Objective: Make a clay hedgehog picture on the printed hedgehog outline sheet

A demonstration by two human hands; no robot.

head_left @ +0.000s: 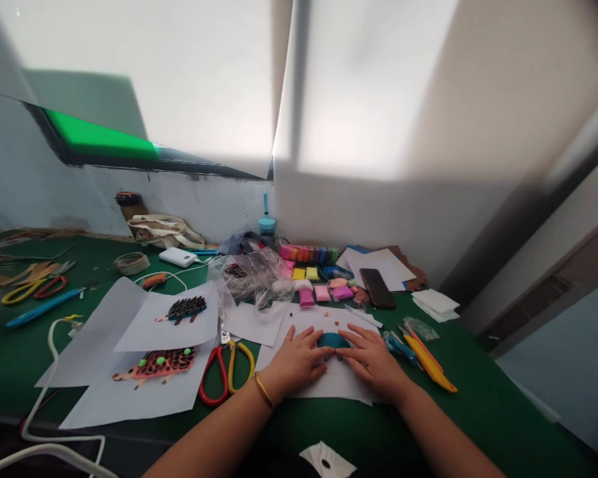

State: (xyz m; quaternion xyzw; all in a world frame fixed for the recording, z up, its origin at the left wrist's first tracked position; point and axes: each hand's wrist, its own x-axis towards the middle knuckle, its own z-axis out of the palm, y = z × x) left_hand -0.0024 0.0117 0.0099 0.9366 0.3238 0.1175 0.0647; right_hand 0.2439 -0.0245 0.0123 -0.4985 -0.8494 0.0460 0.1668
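Observation:
A blue rounded clay piece (333, 340) lies on a white sheet (329, 388) between my two hands. My left hand (299, 358) rests at its left side, fingers spread, with the thumb near its lower edge. On the other side, my right hand (371, 355) touches the piece with its fingertips, its fingers apart. Neither hand is closed round the piece. Small clay bits (325, 314) lie on the sheet beyond my fingers.
Scissors with red and yellow handles (226, 375) lie left of my left hand, beside sheets bearing hedgehog figures (187, 309). Clay packets (306, 297) and a phone (377, 287) lie behind the sheet. Yellow tools (428, 364) are at the right.

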